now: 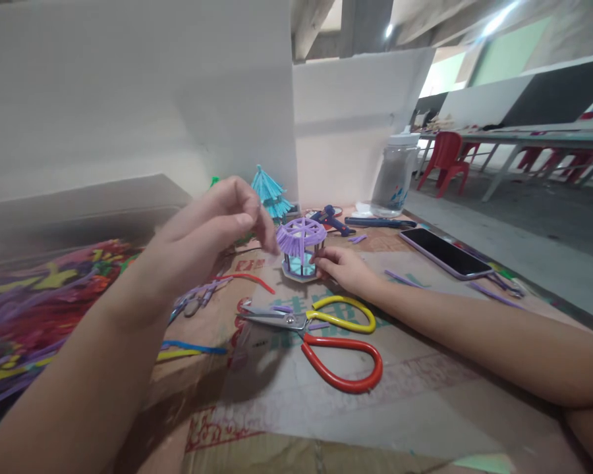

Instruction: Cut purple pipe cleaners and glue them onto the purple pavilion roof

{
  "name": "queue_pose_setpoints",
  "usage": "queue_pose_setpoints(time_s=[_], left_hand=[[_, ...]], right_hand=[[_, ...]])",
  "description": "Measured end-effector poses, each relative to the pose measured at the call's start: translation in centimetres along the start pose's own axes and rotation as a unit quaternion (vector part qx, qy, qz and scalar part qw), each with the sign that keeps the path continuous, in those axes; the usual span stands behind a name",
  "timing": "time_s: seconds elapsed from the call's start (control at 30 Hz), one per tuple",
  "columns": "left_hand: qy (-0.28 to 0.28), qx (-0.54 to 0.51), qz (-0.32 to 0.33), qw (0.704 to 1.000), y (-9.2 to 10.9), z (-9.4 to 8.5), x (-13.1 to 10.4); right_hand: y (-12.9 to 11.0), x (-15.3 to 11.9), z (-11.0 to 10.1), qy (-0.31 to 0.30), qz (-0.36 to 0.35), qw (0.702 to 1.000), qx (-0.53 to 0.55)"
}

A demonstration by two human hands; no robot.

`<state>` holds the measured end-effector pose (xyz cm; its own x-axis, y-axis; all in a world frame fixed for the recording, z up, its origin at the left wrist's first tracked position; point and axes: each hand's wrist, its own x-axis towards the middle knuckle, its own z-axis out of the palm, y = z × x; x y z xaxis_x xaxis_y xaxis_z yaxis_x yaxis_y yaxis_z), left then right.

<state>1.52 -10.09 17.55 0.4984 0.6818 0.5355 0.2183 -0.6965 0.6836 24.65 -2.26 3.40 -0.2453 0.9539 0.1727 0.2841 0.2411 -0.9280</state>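
A small model pavilion (302, 247) stands on the table, with a purple roof of fuzzy strips, thin dark posts and a light blue floor. The roof is filled in on its left and front; elsewhere its spokes show. My right hand (343, 266) pinches the pavilion's right side, by a post and the base. Raised at the roof's left edge is my left hand (222, 220), its fingers bent downward and the thumb apart from them. Nothing shows in it; whether its fingertips touch the roof I cannot tell. Scissors (296, 320) with yellow and red handles lie open in front.
On the left is a box of colourful strips (54, 283). Behind stand a blue tiered roof model (271, 191), a glue gun (333, 218), a dark blue cutter (380, 223) and a water bottle (395, 174). A phone (447, 253) lies right. Loose purple strips (402, 278) are scattered about.
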Motion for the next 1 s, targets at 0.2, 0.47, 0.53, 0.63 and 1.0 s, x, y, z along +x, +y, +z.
queue_pose_setpoints(time_s=[0.2,0.47,0.53,0.63,1.0], left_hand=[[-0.010,-0.052,-0.017,0.998,-1.8,0.4,0.3],[-0.177,-0.004,-0.117,0.977,-3.7,3.3,1.0],[-0.182,-0.032,-0.138,0.973,-3.5,3.7,1.0],[-0.182,-0.060,-0.158,0.969,-3.4,3.8,0.8],[-0.226,0.093,-0.110,0.963,-3.4,3.0,0.7]], right_hand=[[0.4,0.1,-0.1,-0.001,-0.003,1.000,-0.022],[0.2,0.1,-0.4,-0.001,-0.027,0.997,-0.072],[-0.1,-0.1,-0.5,0.003,-0.040,0.996,-0.082],[-0.3,-0.2,-0.5,-0.001,-0.044,0.995,-0.086],[0.4,0.1,-0.3,-0.012,-0.038,0.996,-0.074]])
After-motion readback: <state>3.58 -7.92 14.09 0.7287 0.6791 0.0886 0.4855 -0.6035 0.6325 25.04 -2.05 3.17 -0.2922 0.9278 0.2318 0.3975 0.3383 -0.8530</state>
